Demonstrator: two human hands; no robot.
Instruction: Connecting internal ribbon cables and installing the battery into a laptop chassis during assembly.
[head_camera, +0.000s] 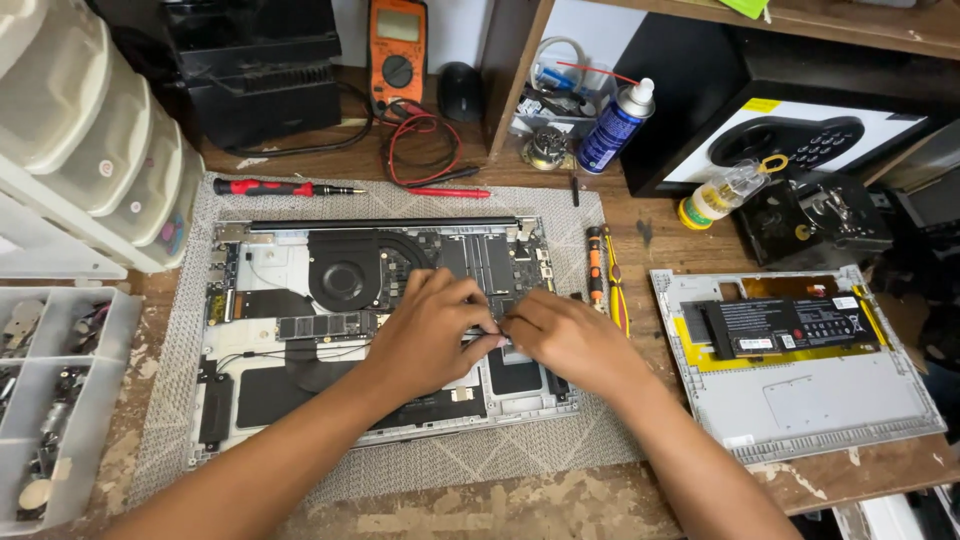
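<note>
Your left hand (432, 325) and right hand (560, 335) meet fingertip to fingertip over the opened laptop (300, 350), both pinched on a small part near the board's right-middle that I cannot make out, wrists low to steady the fine work. The laptop lies on a grey mat (560, 450) mid-worktop; an orange screwdriver (595, 265) lies just beside its right edge, the removed bottom cover (800, 400) sits further right, leaving open room only toward the near edge.

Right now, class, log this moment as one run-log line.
left hand: on opened laptop board | right hand: fingertips meet left's | grip: small part, unclear | nearby: orange screwdriver, battery panel
</note>
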